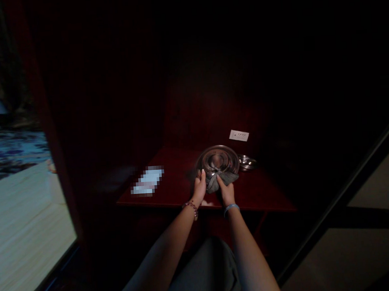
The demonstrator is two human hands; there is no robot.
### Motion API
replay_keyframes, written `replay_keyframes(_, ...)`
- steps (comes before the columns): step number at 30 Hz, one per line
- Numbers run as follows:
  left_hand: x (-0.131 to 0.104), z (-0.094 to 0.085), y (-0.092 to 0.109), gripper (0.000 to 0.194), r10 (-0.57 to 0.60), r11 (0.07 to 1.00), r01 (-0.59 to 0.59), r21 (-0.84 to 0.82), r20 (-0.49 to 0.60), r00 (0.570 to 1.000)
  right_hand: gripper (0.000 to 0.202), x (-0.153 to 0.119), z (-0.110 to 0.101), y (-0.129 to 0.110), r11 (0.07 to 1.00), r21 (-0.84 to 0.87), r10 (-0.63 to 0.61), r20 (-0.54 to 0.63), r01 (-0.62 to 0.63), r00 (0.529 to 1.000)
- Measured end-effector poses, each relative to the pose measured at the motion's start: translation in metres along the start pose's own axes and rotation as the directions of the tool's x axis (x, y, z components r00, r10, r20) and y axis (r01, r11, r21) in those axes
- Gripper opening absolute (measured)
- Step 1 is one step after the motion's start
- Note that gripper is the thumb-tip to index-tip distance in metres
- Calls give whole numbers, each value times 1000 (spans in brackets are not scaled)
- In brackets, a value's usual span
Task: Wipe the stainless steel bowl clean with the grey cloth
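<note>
Both my hands are at the near rim of a round, shiny metal lid or shallow dish (pixel 217 160), tilted up above a dark red shelf (pixel 176 164). My left hand (pixel 199 188) grips its left edge, thumb on top and fingers hidden underneath. A grey cloth (pixel 228 177) is bunched against the near rim. My right hand (pixel 226 191) is closed on this cloth, thumb pressing it to the metal. Just behind on the right, a second metal bowl or pan (pixel 247 162) rests on the shelf, partly covered by the first.
A white wall socket (pixel 239 135) sits on the back panel. Something pale and pixelated (pixel 148 181) lies on the shelf's left. Dark panels enclose both sides. Beyond the left panel is a light wooden surface (pixel 27 217); a dark slanted edge (pixel 343 202) runs at right.
</note>
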State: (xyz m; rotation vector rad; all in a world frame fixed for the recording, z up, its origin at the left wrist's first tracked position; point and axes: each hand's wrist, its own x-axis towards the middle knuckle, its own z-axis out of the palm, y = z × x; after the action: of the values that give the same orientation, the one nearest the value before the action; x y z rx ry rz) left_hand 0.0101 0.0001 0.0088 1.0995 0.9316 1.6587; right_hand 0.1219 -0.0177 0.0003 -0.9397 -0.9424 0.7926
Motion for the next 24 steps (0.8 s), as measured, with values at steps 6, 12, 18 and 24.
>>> replay_keyframes(6, 0, 1, 1, 48, 12, 1000, -12, -14, -7, 1000, 53, 1, -1, 1, 1000, -7, -7, -3, 7, 1000)
replay_keyframes(12, -2, 1, 2, 48, 3, 1000, -3, -15, -12, 1000, 54, 0, -1, 2, 1000, -12, 4, -3, -4, 1000)
replay_keyframes(18, 0, 1, 0, 48, -4, 1000, 4, -8, -4, 1000, 57, 0, -1, 2, 1000, -7, 7, -6, -7, 1000)
replay_keyframes(24, 1, 0, 0, 48, -9, 999, 9, 36, -5, 1000, 56, 0, -1, 1, 1000, 5, -8, 9, 8, 1000)
